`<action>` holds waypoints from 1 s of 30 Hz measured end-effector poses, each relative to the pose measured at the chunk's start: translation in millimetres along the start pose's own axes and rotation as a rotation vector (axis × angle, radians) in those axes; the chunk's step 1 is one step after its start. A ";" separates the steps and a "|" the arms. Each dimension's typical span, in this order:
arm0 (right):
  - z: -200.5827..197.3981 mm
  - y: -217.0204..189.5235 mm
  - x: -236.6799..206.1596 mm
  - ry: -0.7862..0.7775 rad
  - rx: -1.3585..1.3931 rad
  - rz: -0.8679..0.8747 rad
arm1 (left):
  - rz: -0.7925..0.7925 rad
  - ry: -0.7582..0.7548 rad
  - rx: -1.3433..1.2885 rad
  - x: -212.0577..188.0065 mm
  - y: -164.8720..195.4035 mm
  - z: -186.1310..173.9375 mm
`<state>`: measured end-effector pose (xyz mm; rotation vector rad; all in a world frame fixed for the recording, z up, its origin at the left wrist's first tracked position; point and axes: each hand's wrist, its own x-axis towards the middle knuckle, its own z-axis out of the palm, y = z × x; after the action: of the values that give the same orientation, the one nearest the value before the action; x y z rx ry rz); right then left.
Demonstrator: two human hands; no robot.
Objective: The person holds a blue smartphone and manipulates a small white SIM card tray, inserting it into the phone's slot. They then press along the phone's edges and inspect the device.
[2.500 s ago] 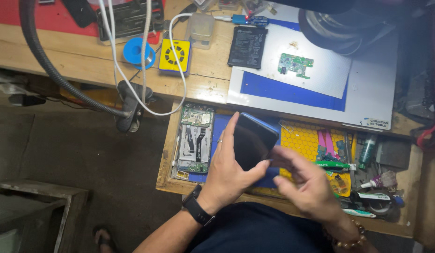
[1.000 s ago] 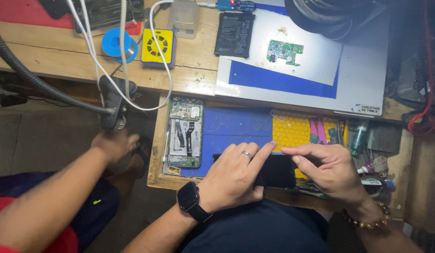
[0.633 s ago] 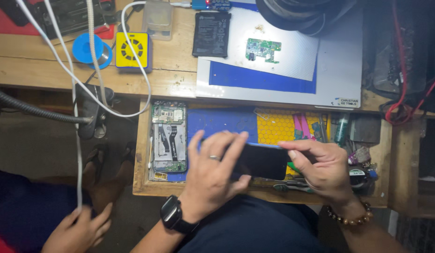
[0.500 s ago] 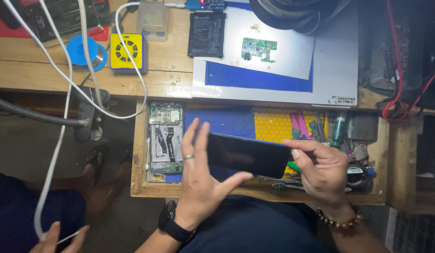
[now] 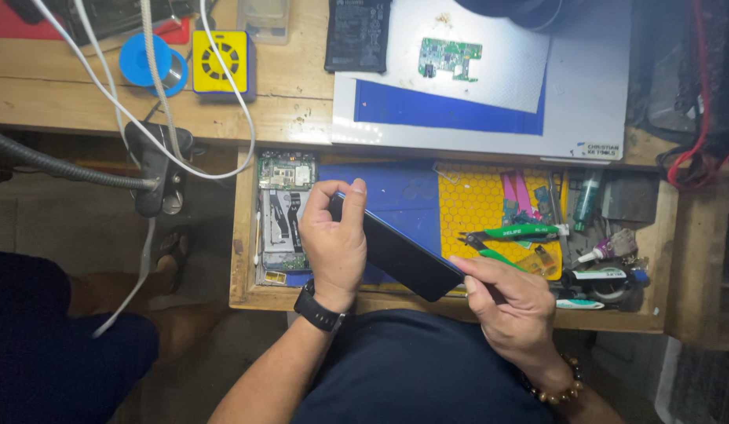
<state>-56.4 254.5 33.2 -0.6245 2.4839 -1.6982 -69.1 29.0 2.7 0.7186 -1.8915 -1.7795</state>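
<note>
Both hands hold a black smartphone [image 5: 403,255] slantwise over an open wooden drawer [image 5: 243,235]. My left hand [image 5: 333,243], with a black watch on the wrist, grips the phone's upper left end, thumb and fingers wrapped round it. At the lower right end my right hand [image 5: 509,302], a bead bracelet on its wrist, pinches the corner. An opened phone body [image 5: 282,216] with bare boards lies in the drawer just left of my left hand.
The drawer holds a blue mat [image 5: 407,192], a yellow mat [image 5: 482,204], green-handled cutters [image 5: 513,233], glue tubes and tape. On the bench lie a white mat [image 5: 584,86], a green circuit board [image 5: 449,57], a black battery [image 5: 356,35], white cables [image 5: 156,110]. Another person's legs [image 5: 82,338] are at left.
My left hand has gone from lying flat across the phone to gripping its upper left end. The phone now tilts diagonally. The other person's arm has drawn back out of view.
</note>
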 end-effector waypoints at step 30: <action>-26.1 -14.2 42.9 -0.554 -0.173 0.150 | -0.113 -0.180 -0.045 11.4 -20.4 3.1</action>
<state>-98.8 257.4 63.4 -0.7733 2.2138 -1.0769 -78.4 23.4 -18.2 0.6813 -1.9519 -2.0105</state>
